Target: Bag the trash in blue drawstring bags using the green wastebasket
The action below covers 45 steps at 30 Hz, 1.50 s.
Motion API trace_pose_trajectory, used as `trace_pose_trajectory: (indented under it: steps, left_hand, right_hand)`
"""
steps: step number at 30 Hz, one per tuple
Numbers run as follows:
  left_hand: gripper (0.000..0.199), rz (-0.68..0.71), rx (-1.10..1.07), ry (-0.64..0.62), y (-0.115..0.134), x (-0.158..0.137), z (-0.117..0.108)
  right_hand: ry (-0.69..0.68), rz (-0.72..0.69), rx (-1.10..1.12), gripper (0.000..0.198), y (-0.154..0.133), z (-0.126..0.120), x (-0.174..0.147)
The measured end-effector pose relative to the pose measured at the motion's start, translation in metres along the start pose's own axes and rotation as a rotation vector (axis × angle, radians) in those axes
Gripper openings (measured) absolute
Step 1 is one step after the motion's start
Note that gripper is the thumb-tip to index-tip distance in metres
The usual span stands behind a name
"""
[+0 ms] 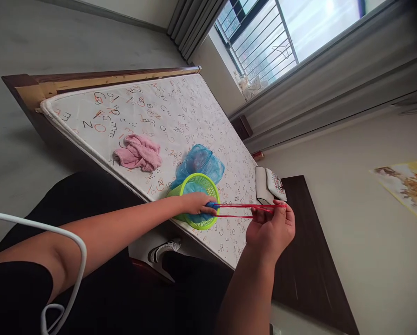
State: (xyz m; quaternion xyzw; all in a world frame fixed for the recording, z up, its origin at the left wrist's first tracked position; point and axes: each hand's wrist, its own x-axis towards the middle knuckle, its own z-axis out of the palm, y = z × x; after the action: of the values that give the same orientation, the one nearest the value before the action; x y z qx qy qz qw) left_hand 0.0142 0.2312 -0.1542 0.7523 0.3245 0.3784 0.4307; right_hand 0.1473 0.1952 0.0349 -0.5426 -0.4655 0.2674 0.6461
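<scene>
My left hand [199, 204] is closed over the mouth of a lime-green mesh wastebasket [213, 188], gripping the bunched neck of a blue plastic bag [194, 187] that lies inside it. From that fist a red drawstring [234, 205] stretches to the right in taut strands. Its far end is pinched in the fingers of my right hand [273, 225]. Just behind the basket, more blue translucent plastic [203, 163] lies puffed up on the mattress; whether it joins the bag inside cannot be seen. To the left is a crumpled pink towel [138, 152].
The letter-printed mattress [173, 107] rests in a wooden bed frame [30, 88] with a dark headboard [309, 251]. A white pillow [269, 184] sits by the headboard. A white cable [72, 235] loops across my left arm. Grey curtains [320, 74] flank a barred window.
</scene>
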Motion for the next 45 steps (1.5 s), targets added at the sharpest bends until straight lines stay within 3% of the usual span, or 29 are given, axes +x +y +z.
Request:
trace_pose_trajectory:
  steps: [3, 8, 12, 16, 23, 27, 33, 39, 45]
  left_hand:
    - [0.052, 0.082, -0.053, 0.031, 0.007, -0.004, -0.011]
    - [0.064, 0.146, -0.390, 0.179, 0.047, -0.002, -0.008]
    - [0.043, 0.038, -0.579, 0.215, 0.066, 0.003, 0.002]
    - [0.026, -0.055, -0.780, 0.219, 0.065, 0.005, 0.004]
    - [0.047, -0.091, -1.149, 0.070, 0.055, 0.009, 0.001]
    - [0.044, -0.082, -1.356, 0.047, 0.055, 0.009, 0.001]
    - [0.042, -0.130, -1.318, -0.083, 0.059, 0.005, -0.002]
    - [0.044, -0.146, -1.236, 0.085, 0.054, 0.010, 0.002]
    - [0.038, -0.185, -1.373, 0.030, 0.054, 0.007, -0.003]
  right_hand:
    - [0.003, 0.028, -0.022, 0.023, 0.006, -0.007, 0.006]
    - [-0.225, 0.134, -0.070, 0.030, 0.021, 0.000, -0.006]
    - [-0.264, 0.156, -0.073, 0.033, 0.028, 0.004, -0.011]
    - [-0.212, 0.169, -0.043, 0.031, 0.032, -0.002, -0.002]
    - [-0.264, 0.230, -0.102, 0.038, 0.043, -0.008, 0.000]
    - [-0.360, 0.285, -0.183, 0.045, 0.043, -0.007, -0.005]
    - [-0.319, 0.227, -0.293, 0.047, 0.048, -0.010, -0.003]
    - [-0.293, 0.199, -0.135, 0.037, 0.049, -0.011, -0.004]
    - [-0.396, 0.456, 0.156, 0.026, 0.034, -0.015, -0.010]
